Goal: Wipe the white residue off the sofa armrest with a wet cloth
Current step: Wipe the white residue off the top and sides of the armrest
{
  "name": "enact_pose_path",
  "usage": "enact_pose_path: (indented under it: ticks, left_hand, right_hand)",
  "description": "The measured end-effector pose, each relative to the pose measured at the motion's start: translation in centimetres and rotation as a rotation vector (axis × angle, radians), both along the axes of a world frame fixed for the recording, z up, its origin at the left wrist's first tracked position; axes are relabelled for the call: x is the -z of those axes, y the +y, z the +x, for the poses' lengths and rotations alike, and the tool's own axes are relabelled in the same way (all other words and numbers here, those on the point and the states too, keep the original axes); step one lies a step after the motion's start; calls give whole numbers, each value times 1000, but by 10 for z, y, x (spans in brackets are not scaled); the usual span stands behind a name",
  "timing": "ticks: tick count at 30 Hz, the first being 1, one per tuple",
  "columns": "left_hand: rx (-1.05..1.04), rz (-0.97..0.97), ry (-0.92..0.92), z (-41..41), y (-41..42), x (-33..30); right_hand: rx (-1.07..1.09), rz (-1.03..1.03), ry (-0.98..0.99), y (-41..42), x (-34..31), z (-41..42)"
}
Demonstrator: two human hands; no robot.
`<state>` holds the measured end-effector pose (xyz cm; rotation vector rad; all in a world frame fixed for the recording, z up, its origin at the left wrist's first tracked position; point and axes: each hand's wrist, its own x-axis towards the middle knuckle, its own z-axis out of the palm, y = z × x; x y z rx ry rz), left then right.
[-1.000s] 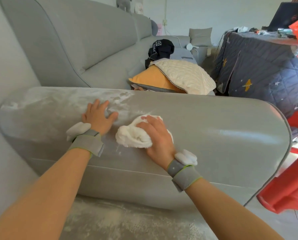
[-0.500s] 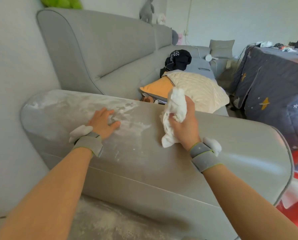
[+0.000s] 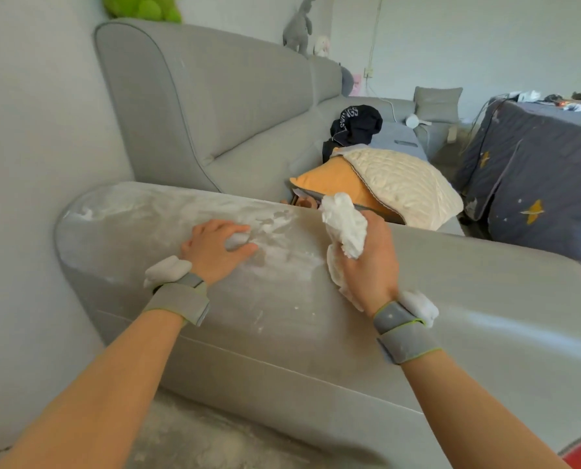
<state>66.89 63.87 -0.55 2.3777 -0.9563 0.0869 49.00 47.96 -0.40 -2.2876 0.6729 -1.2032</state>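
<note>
Orange pillow (image 3: pixel 329 184) under cream quilted cushion (image 3: pixel 404 187), black cap (image 3: pixel 356 125) behind, green plush toy (image 3: pixel 143 6) on sofa back, starry navy quilt (image 3: pixel 536 177) at right

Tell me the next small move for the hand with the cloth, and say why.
Probably bring the right hand down and left so the cloth presses on the white residue beside the left hand. The cloth is gripped but lifted off the armrest, and the powder left of it is not yet wiped.
</note>
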Motion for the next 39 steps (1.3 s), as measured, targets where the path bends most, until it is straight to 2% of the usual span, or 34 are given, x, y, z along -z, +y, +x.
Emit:
enact_pose_path:
  ticks: [3, 7, 9, 13, 16, 20, 24, 26, 29, 32, 36, 39]
  left_hand:
    - [28, -106, -53, 31, 8, -1]
    - [111, -136, -5, 66, 11, 9]
    - [144, -183, 38, 73, 10, 11]
    - [167, -263, -4, 74, 11, 17]
    - [187, -273, 58, 72, 13, 16]
    - [184, -258, 85, 70, 14, 12]
    - [171, -247, 57, 68, 14, 13]
    - [165, -231, 59, 67, 15, 11]
    - [168, -205, 66, 67, 15, 7]
    - [193, -242, 94, 70, 17, 8]
    - [275, -328, 175, 77, 23, 6]
    - [281, -365, 223, 77, 24, 3]
  right_hand:
    - [160, -14, 14, 19, 1, 6]
    - [201, -24, -24, 54, 8, 27]
    - [147, -69, -17, 75, 23, 54]
    - [-33, -66, 164, 107, 46, 104]
    - [-60, 8, 27, 117, 39, 99]
    - [-16, 210, -238, 124, 14, 68]
    - [157, 187, -377, 90, -13, 36]
    - [218, 149, -332, 69, -18, 29]
    - [334, 244, -193, 54, -10, 38]
    - [323, 171, -128, 56, 1, 59]
    - [170, 154, -96, 77, -8, 96]
    - [-49, 53, 39, 101, 0, 125]
